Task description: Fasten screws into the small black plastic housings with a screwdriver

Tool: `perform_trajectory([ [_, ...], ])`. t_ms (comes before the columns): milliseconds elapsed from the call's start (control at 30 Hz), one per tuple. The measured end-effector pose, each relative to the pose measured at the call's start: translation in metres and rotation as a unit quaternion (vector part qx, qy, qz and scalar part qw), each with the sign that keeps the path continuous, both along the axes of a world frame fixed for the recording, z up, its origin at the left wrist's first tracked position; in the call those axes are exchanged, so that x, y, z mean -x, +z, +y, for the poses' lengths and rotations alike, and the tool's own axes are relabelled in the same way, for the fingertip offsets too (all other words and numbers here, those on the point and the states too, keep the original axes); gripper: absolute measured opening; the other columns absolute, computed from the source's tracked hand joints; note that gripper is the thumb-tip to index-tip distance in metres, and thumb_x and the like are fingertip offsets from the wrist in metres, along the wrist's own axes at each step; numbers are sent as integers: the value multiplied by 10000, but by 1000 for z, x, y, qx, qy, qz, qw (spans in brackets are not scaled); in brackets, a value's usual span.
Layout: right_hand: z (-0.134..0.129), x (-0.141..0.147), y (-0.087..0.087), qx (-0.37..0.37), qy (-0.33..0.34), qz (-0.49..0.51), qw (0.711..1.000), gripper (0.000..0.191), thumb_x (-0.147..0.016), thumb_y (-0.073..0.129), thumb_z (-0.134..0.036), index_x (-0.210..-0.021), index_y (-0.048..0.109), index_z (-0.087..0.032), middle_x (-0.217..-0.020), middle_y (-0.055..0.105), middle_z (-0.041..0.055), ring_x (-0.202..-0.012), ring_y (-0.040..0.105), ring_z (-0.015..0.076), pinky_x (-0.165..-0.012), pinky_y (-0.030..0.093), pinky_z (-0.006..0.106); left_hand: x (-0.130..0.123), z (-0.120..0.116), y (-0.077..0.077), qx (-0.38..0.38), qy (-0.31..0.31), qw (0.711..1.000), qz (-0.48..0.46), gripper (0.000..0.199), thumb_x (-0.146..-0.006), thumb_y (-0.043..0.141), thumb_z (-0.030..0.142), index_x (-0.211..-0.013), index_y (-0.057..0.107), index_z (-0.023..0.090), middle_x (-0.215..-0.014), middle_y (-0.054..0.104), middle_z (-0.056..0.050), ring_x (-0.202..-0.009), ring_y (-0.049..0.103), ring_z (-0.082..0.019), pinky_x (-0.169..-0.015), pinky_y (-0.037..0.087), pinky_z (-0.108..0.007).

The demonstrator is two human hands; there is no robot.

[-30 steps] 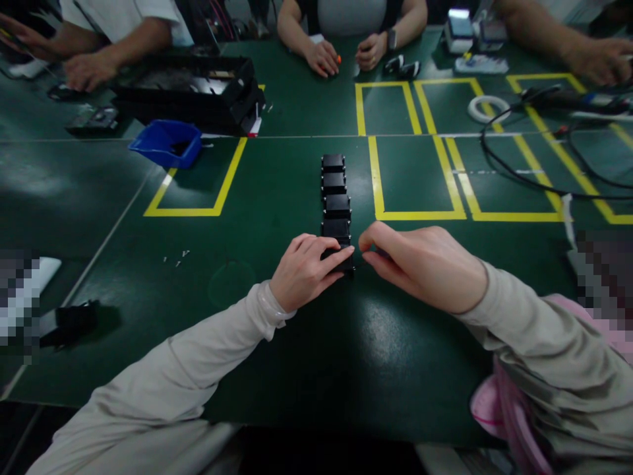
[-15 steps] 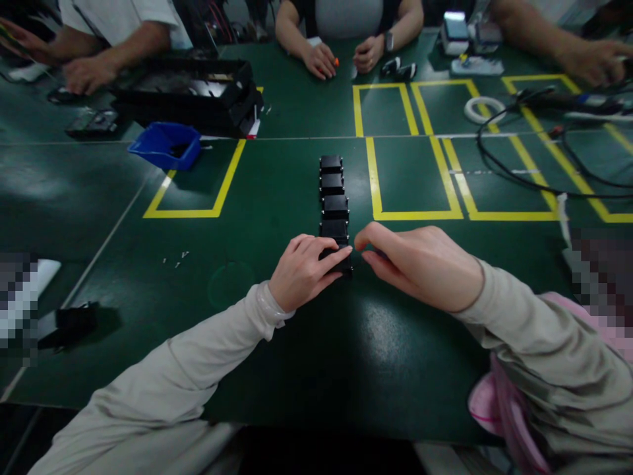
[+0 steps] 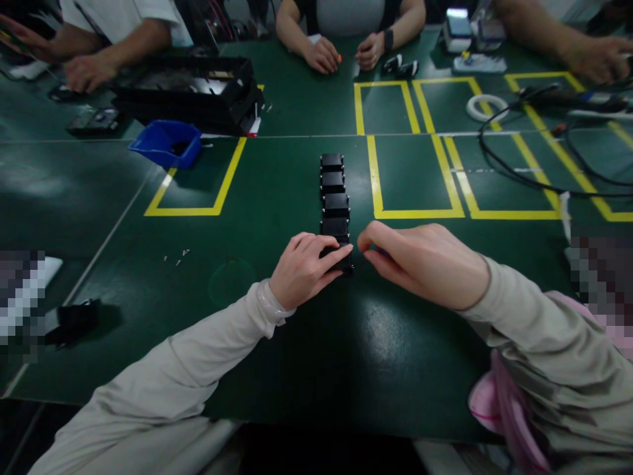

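Head view: left hand (image 3: pixel 307 267) around partly hidden nearest black block (image 3: pixel 342 264); right hand (image 3: pixel 425 264) curled, grip unclear.

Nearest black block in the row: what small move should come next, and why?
Probably the right hand should ease left to the side of the black block: the left hand already holds it, while the right, fingers curled, is just beside it with a gap between.
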State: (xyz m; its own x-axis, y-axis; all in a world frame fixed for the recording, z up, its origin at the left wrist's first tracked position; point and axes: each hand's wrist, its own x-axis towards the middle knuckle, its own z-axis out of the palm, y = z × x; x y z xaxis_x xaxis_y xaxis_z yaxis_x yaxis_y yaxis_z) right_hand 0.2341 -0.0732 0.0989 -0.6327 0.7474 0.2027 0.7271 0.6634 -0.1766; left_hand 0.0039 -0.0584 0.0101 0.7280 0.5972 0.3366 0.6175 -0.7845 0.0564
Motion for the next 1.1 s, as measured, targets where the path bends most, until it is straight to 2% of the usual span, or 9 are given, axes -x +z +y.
perform_trajectory([
  [233,2,5,5,24,-26,-61,997,395,-1013,356,-450,-906,613,-171,-518,533,-22,-466,470,134,-487,175,251,0,0,-2,1,3,1000,-2,446,-924,632,287,-1355,541,216,-1197,628,-98,-1093,581,-259,-965,431,-431],
  [500,1,3,4,32,-12,-28,999,276,-1005,365,-300,-987,598,-153,-601,592,-13,-505,493,118,-495,216,234,0,0,0,3,1,1000,-2,407,-934,610,280,-1334,562,219,-1200,627,-97,-1098,582,-260,-967,434,-435],
  [733,2,5,5,37,-25,-57,997,361,-1010,366,-424,-924,605,-167,-531,542,-20,-473,472,131,-488,187,248,0,0,-2,3,2,1000,-4,438,-931,618,282,-1358,542,218,-1196,625,-99,-1094,579,-259,-962,434,-434],
  [967,2,2,7,49,-9,-40,998,306,-1004,349,-319,-975,607,-156,-585,581,-13,-497,491,124,-491,211,243,0,0,-1,1,1,1000,-3,419,-933,615,279,-1343,553,222,-1197,626,-95,-1095,578,-256,-969,429,-436],
  [1100,2,3,8,52,-14,-49,997,301,-995,357,-317,-968,610,-156,-564,560,-17,-488,477,124,-487,201,243,1,0,-2,1,2,1000,0,421,-932,618,291,-1342,553,225,-1194,629,-96,-1085,578,-257,-960,431,-437],
])
